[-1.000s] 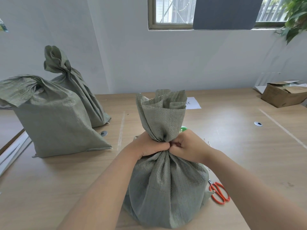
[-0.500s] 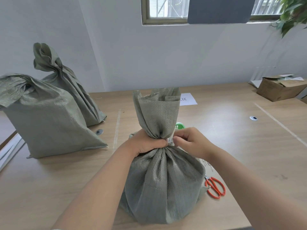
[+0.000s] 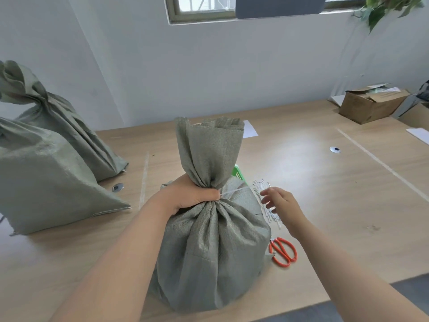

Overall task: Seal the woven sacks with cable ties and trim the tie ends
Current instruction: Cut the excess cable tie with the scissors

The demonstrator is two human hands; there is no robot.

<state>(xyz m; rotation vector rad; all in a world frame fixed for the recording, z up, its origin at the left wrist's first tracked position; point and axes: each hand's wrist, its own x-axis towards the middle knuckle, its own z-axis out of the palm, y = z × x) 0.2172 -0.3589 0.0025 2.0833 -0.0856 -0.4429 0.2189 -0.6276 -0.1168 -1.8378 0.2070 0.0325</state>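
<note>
A green woven sack stands upright on the table in front of me. My left hand is closed around its gathered neck. A white cable tie circles the neck, and its long free end sticks out to the right. My right hand hovers just right of that end with its fingers spread and nothing in them. Under this hand lies a loose pile of white cable ties. Orange-handled scissors lie on the table by the sack's right side.
Two more green sacks with bunched necks lie at the left. A green basket peeks out behind the held sack. A cardboard box and a sheet of paper sit at the back of the wooden table.
My right hand has let go at the sack's neck and moved right, fingers spreading. The tie's tail now sticks out free. My left hand keeps its grip.
</note>
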